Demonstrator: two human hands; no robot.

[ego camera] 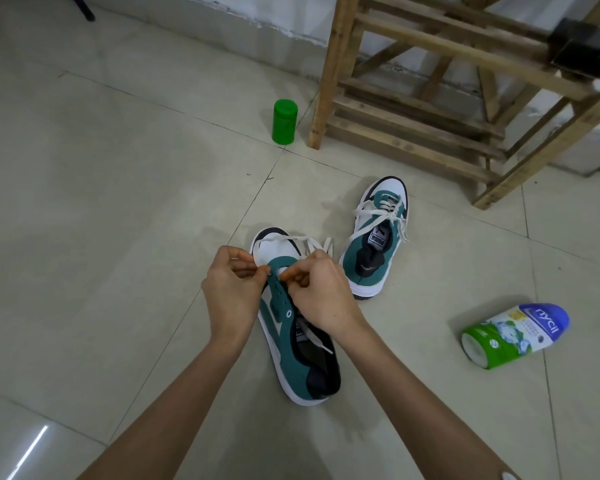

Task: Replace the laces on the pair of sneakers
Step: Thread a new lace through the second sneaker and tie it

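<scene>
Tiled floor (pixel 101 202) | hands (pixel 231 292) (pixel 321 292) pinch lace (pixel 284 238) | green canister (pixel 284 122) | wooden rack (pixel 329 81) | toppled bottle (pixel 513 336)

open tiled floor (pixel 101 202) left, wooden rack (pixel 430 109) blocking far right, fallen bottle (pixel 515 336) near right

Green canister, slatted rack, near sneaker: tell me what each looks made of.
Green cylindrical canister: probably plastic or painted tin, smooth with a soft sheen. Slatted rack: bare, unvarnished wood, grain and knots showing. Near teal-and-white sneaker: matte, suede-like teal panels, smoother white parts, white rubbery sole; flat white lace looks woven fabric.
</scene>
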